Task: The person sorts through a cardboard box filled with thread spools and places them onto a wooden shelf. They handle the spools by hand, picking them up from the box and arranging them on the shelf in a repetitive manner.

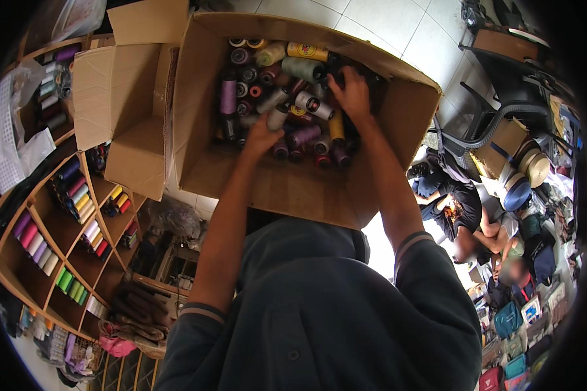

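A large open cardboard box (pixel 300 189) in front of me holds many spools of thread lying jumbled together. My left hand (pixel 261 138) is closed around a grey thread spool (pixel 278 117) above the pile. At the box's far right side, my right hand (pixel 353 96) reaches in among dark spools, its fingers curled; what they grip, if anything, is hidden. Between the hands lie a light grey spool (pixel 314 105) and a yellow one (pixel 336 126). Near the box's left wall rests a purple spool (pixel 228 98), and a pale green one (pixel 302 69) is at the back.
A smaller open cardboard box (pixel 137 140) stands against the left side. Left of it, a wooden shelf (pixel 49 260) holds thread spools in compartments. Two people sit at the right, one in a black shirt (pixel 460 205), near a dark chair (pixel 502 124). Bags (pixel 509 319) lie at the lower right.
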`<action>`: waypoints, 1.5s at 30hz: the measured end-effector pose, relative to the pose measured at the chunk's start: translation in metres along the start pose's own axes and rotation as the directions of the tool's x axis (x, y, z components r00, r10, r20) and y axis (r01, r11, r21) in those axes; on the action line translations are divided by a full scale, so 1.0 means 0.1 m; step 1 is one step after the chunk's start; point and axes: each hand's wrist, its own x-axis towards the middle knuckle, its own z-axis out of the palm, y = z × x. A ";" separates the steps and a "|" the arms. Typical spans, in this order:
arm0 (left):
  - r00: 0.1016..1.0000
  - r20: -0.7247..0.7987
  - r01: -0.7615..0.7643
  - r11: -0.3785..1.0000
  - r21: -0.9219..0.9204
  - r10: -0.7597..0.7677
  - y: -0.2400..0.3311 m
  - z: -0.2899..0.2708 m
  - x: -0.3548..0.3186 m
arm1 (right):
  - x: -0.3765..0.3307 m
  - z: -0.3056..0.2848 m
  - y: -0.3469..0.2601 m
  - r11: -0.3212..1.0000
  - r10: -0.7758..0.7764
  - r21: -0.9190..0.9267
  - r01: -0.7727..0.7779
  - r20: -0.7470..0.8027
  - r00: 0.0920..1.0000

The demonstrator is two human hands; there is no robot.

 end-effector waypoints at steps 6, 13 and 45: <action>0.968 -0.250 0.007 0.993 0.119 0.023 -0.05 -0.31 0.05 | -0.02 0.12 -0.19 0.888 0.350 0.261 -0.378 0.149 0.925; 0.845 -0.502 0.014 0.929 0.371 0.187 0.01 -0.55 0.25 | -0.29 0.33 -0.17 0.632 0.394 0.570 -0.525 0.348 0.851; 0.924 -0.362 -0.381 0.237 -0.894 0.120 -0.58 -1.40 -2.72 | -0.64 -0.04 -3.27 0.212 -0.411 0.493 -0.844 0.828 0.381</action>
